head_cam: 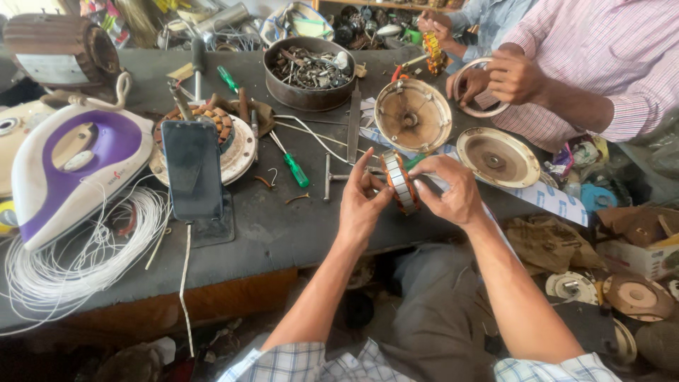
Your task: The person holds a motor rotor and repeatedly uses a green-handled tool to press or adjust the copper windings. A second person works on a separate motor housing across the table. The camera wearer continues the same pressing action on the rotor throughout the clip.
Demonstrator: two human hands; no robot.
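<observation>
Both my hands hold a small round motor stator (400, 182) with copper-orange windings and a silvery laminated rim, edge-on above the front edge of the dark workbench (283, 226). My left hand (362, 201) grips its left side with fingers curled around the rim. On the other side, my right hand (447, 189) pinches it with thumb and fingertips. Just behind it lie two round metal motor covers (413, 115) (498, 156).
A co-worker's hands (509, 76) hold a metal ring at the back right. On the bench are a green screwdriver (294, 168), a bowl of metal parts (310, 72), a phone on a stand (192, 170), a purple and white iron (71, 170) and coiled white wire (64, 262).
</observation>
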